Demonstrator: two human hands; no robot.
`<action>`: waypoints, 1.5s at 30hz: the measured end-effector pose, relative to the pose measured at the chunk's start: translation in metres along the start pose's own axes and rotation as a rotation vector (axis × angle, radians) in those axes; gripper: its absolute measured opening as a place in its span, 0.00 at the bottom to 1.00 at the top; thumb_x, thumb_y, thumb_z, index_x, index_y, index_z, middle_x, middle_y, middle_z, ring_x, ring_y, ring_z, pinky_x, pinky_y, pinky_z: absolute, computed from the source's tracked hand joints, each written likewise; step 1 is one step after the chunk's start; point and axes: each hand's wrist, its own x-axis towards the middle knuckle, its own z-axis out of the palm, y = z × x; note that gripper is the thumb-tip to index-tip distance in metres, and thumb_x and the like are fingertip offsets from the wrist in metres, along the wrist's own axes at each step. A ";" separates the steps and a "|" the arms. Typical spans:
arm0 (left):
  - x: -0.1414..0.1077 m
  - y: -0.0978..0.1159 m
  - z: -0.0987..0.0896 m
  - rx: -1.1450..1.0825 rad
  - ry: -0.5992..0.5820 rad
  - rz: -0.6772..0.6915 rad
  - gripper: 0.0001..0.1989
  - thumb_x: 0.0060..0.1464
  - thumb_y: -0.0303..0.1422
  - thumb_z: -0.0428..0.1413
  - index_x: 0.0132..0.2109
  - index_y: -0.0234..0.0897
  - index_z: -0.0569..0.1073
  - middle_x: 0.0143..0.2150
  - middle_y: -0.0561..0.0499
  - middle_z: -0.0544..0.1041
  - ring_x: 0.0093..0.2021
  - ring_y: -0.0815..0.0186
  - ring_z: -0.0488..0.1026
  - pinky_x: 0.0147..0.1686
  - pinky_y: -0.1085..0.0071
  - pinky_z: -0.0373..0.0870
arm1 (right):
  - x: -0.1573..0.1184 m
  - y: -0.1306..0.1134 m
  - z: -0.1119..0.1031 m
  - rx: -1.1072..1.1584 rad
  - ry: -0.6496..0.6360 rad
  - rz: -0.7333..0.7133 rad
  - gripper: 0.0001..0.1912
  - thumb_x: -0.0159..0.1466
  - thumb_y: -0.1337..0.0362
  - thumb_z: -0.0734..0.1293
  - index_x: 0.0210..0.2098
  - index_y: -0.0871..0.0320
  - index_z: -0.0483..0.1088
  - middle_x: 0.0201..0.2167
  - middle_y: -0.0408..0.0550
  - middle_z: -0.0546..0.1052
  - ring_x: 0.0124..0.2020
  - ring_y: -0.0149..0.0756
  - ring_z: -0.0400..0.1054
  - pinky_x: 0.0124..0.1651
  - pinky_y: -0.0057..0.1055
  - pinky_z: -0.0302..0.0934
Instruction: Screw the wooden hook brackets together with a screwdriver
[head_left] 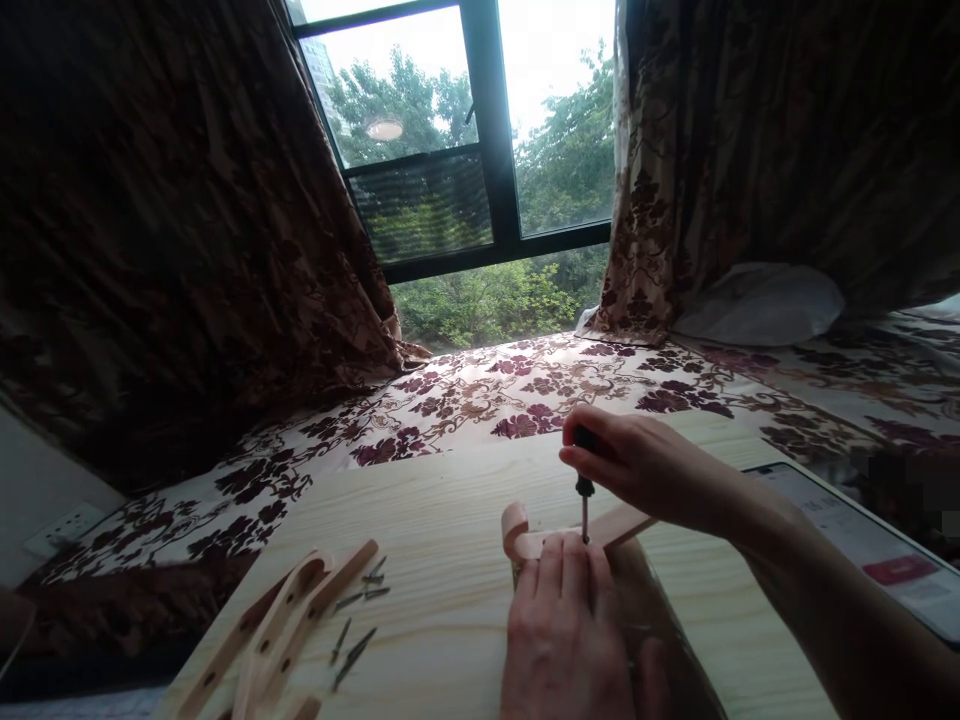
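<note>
Over the worktop (427, 520), the left hand (566, 625) has fingers together, grip unclear; at its one o'clock, the right hand (637, 465) has fingers clamped. Under the left fingertips is a hook (531, 545); on it stands the clamped screwdriver (584, 487); screws (352, 660) lie at nine o'clock.

The screwdriver (585, 486) has a black handle and a grey metal shaft. The curl-ended wooden strip (616, 525) is pale pinkish tan; the curved wooden pieces (281, 625) are light brown, dotted with dark holes, and the screws (352, 656) are dark grey. The wooden board (420, 500) is creamy yellow, streaked with grain. The cloth (465, 390) bears burgundy and brown flowers on off-white. The curtain (225, 180) is dark brown with a floral pattern; the window frame (484, 90) is near-black.
</note>
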 end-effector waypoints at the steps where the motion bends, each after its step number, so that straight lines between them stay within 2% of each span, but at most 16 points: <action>1: 0.000 -0.001 0.001 0.005 0.012 0.006 0.23 0.56 0.40 0.43 0.49 0.27 0.72 0.48 0.35 0.74 0.50 0.48 0.69 0.45 0.52 0.72 | 0.000 0.000 0.000 -0.013 0.004 -0.001 0.06 0.66 0.59 0.61 0.35 0.54 0.64 0.24 0.41 0.75 0.24 0.33 0.65 0.28 0.27 0.53; 7: -0.002 -0.003 0.008 0.014 0.062 0.014 0.23 0.57 0.38 0.41 0.48 0.27 0.72 0.47 0.35 0.74 0.49 0.48 0.69 0.43 0.51 0.72 | 0.002 0.002 0.004 -0.086 0.056 0.079 0.08 0.65 0.58 0.61 0.32 0.55 0.63 0.23 0.43 0.74 0.24 0.33 0.65 0.28 0.27 0.52; 11: -0.001 -0.001 0.005 -0.010 0.040 -0.003 0.24 0.57 0.39 0.41 0.49 0.27 0.72 0.48 0.35 0.74 0.50 0.48 0.69 0.46 0.50 0.71 | 0.000 -0.001 0.000 0.014 0.010 0.026 0.08 0.64 0.58 0.62 0.31 0.55 0.65 0.22 0.41 0.74 0.24 0.32 0.65 0.28 0.27 0.53; 15: 0.005 -0.001 0.002 0.026 0.080 0.016 0.26 0.60 0.40 0.37 0.46 0.27 0.73 0.45 0.36 0.75 0.47 0.49 0.71 0.42 0.53 0.74 | -0.001 -0.006 -0.003 0.094 -0.011 -0.015 0.08 0.64 0.60 0.62 0.31 0.55 0.66 0.23 0.41 0.74 0.24 0.31 0.65 0.28 0.26 0.53; 22: 0.005 -0.002 0.002 0.030 0.094 0.034 0.25 0.59 0.40 0.39 0.44 0.27 0.74 0.43 0.35 0.76 0.45 0.50 0.71 0.40 0.53 0.75 | 0.004 -0.004 0.005 -0.061 0.088 0.084 0.12 0.64 0.59 0.61 0.26 0.55 0.64 0.21 0.42 0.72 0.23 0.32 0.63 0.27 0.28 0.51; 28: -0.002 -0.003 0.008 -0.011 0.050 0.022 0.23 0.57 0.38 0.40 0.49 0.27 0.71 0.48 0.35 0.73 0.50 0.47 0.68 0.45 0.50 0.70 | 0.002 -0.001 0.000 0.058 0.000 0.025 0.06 0.64 0.59 0.62 0.33 0.54 0.66 0.22 0.39 0.75 0.23 0.31 0.65 0.28 0.26 0.53; 31: -0.002 -0.001 0.009 -0.023 0.053 -0.001 0.24 0.58 0.39 0.40 0.50 0.27 0.71 0.48 0.35 0.72 0.51 0.48 0.68 0.47 0.50 0.69 | 0.002 0.001 0.001 -0.032 0.022 0.018 0.10 0.65 0.57 0.62 0.30 0.54 0.64 0.21 0.40 0.73 0.23 0.32 0.64 0.28 0.27 0.52; 36: -0.003 -0.001 0.010 -0.020 0.065 -0.006 0.24 0.58 0.40 0.40 0.50 0.28 0.71 0.48 0.35 0.73 0.50 0.48 0.68 0.46 0.51 0.70 | 0.002 0.001 0.002 -0.154 0.060 0.083 0.12 0.65 0.55 0.61 0.29 0.55 0.65 0.21 0.42 0.73 0.23 0.34 0.65 0.27 0.28 0.51; 41: -0.003 -0.001 0.008 -0.018 0.058 0.000 0.25 0.59 0.40 0.39 0.49 0.27 0.71 0.48 0.34 0.73 0.51 0.48 0.68 0.47 0.50 0.69 | -0.003 -0.003 -0.008 0.022 -0.033 0.034 0.07 0.64 0.59 0.62 0.33 0.54 0.69 0.24 0.41 0.75 0.25 0.32 0.66 0.28 0.27 0.53; 45: -0.002 0.000 0.006 -0.025 0.027 -0.001 0.26 0.60 0.40 0.38 0.49 0.27 0.72 0.48 0.34 0.73 0.51 0.48 0.68 0.46 0.51 0.70 | -0.004 -0.003 -0.009 0.070 -0.040 0.002 0.08 0.64 0.61 0.61 0.30 0.55 0.68 0.24 0.42 0.76 0.26 0.32 0.67 0.30 0.27 0.55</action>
